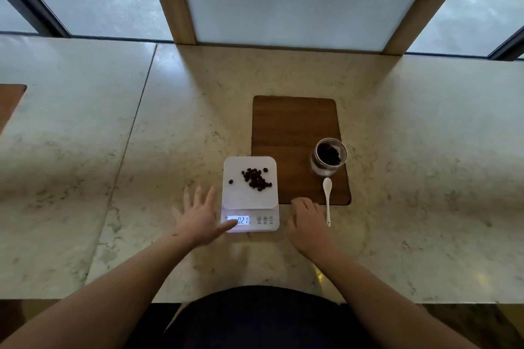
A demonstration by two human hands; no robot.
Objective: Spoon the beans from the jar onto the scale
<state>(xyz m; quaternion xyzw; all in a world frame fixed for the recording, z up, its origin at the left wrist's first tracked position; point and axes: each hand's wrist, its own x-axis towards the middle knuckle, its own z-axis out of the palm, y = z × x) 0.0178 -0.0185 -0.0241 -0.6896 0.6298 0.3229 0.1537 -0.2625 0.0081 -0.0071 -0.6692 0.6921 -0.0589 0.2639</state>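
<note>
— Around the white scale (pixel 249 193)? Pale stone surface (pixel 141 150), with wooden board (pixel 295 127) just behind and to the right. On the board, open glass jar (pixel 329 157) holding dark beans; white spoon (pixel 327 198) lying just in front, handle toward the near edge.

— And the beans (pixel 256 178)? Small pile on the scale platform (one apart at the left).

— Hands? Left hand (pixel 198 218) flat, fingers (pixel 198 195) spread, thumb over the lit display. Right hand (pixel 307 224) palm down beside the spoon, fingers loosely curled, holding nothing.
</note>
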